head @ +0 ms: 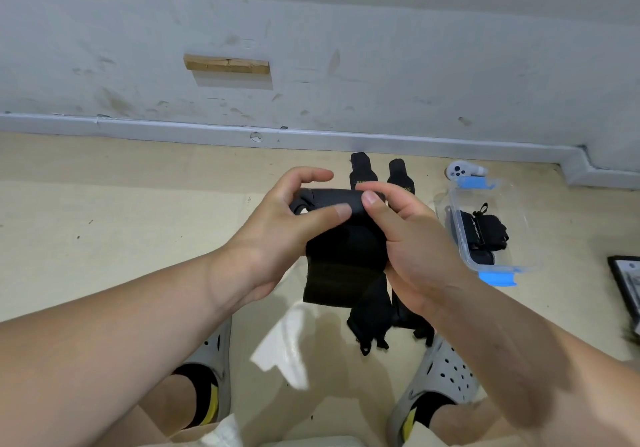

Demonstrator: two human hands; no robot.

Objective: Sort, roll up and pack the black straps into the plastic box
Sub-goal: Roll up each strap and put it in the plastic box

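A scuffed white wall [346,48] and a grey skirting board [173,126] bounded a beige floor [104,221], on which the work was laid out. The rolling step was judged to be in hand: a black strap [343,238] was held up between both hands, its upper end curled over into the start of a roll and its loose tail left hanging below. The left hand [277,232] was closed on the roll's left end, thumb pressed along the front; the right hand [412,235] was pinched on the right end, thumb on top of the curl. Two further black straps [377,176] were seen lying lengthwise on the floor just beyond and below the hands, not yet rolled. The clear plastic box [485,225] with blue latches stood open on the floor to the right of the right hand, near but apart from it, with at least one rolled strap [485,228] already inside. A white controller [459,169] lay just behind the box. The next move was judged to call for the tail to be wound in tightly and evenly, so that the finished roll would fit beside the one packed.
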